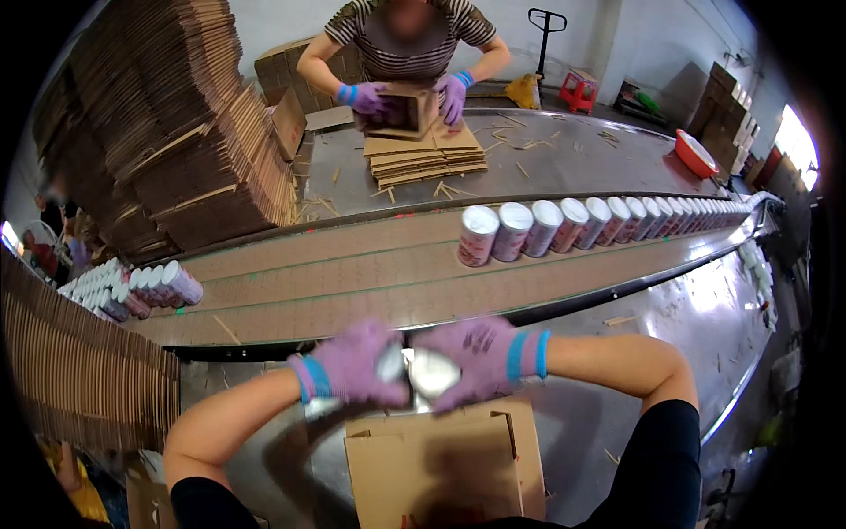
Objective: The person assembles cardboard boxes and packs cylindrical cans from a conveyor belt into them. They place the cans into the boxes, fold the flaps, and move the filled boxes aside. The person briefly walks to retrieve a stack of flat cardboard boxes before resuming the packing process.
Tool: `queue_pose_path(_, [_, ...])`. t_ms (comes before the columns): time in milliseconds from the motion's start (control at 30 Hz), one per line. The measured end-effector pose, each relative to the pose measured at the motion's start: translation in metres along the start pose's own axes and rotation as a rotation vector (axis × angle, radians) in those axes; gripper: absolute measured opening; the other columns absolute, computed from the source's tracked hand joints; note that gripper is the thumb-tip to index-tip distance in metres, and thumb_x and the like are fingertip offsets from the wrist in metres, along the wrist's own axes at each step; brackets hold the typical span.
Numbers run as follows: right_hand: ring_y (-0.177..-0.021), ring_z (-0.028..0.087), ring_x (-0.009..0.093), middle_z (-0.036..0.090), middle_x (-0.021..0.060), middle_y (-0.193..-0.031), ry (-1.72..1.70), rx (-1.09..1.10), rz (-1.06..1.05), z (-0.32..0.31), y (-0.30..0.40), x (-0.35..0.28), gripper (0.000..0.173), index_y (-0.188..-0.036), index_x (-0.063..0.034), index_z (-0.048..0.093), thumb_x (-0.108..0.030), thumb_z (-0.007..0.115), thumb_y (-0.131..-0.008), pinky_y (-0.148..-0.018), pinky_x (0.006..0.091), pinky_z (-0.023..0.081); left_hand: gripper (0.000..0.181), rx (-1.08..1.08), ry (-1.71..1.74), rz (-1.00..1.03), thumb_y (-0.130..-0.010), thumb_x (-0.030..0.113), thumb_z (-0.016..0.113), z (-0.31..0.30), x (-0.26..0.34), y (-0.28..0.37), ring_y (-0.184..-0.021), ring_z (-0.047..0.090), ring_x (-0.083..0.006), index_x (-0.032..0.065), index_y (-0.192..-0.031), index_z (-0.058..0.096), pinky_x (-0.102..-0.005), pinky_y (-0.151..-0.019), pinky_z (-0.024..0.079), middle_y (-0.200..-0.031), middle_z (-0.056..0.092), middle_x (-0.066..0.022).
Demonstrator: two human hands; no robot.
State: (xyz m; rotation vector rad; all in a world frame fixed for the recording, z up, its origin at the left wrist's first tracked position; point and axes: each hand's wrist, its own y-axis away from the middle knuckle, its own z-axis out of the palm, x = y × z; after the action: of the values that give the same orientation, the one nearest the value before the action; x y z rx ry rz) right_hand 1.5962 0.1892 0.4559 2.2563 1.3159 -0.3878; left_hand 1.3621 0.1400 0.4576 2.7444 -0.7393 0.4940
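My left hand [353,364], in a purple knit glove with a blue cuff, grips a can with a pale lid [390,363]. My gloved right hand [479,354] is closed around a second can with a white lid [434,375]. Both hands are blurred and sit side by side at the near edge of the conveyor belt [317,287]. The fingers hide most of both cans. Below them, nearer to me, flattened cardboard cartons [429,469] lie on the metal table [575,423].
A row of printed cans [510,233] stands on the belt, right; more cans [177,284] cluster left. Opposite, a person [406,53] in purple gloves holds a carton [396,112] above flat cartons [429,159]. Tall cardboard stacks [172,112] rise left. A red basin [694,155] sits far right.
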Motion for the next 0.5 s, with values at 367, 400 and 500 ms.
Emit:
queue_pose_path(367, [-0.13, 0.036, 0.023, 0.032, 0.0163, -0.146, -0.607, -0.564, -0.372, 0.052, 0.004, -0.035, 0.072, -0.148, -0.0057, 0.014, -0.031, 0.054, -0.095, -0.108, 0.0322, 0.027, 0.052, -0.843, 0.872, -0.141, -0.101, 0.042, 0.032, 0.062, -0.003, 0.033, -0.101, 0.05, -0.0168, -0.0015, -0.125, 0.048, -0.0298, -0.094, 0.039, -0.112, 0.053, -0.008])
queue_pose_path(400, [-0.131, 0.035, 0.023, 0.031, 0.0164, -0.146, -0.696, -0.571, -0.335, 0.064, 0.005, -0.027, 0.073, -0.148, -0.0062, 0.013, -0.03, 0.056, -0.094, -0.109, 0.0321, 0.027, 0.043, -0.744, 0.956, -0.147, -0.099, 0.036, 0.038, 0.07, -0.006, 0.04, -0.096, 0.05, -0.0128, 0.0013, -0.122, 0.049, -0.0271, -0.089, 0.041, -0.107, 0.052, -0.0047])
queue_pose_path(500, [-0.132, 0.033, 0.023, 0.029, 0.0167, -0.147, -0.839, -0.525, -0.241, 0.096, 0.003, -0.013, 0.076, -0.148, -0.0072, 0.013, -0.028, 0.059, -0.092, -0.109, 0.032, 0.027, 0.031, -0.541, 1.306, -0.3, -0.096, 0.026, 0.049, 0.083, -0.004, 0.048, -0.091, 0.051, -0.0079, 0.0066, -0.121, 0.048, -0.0227, -0.081, 0.044, -0.103, 0.051, -0.001])
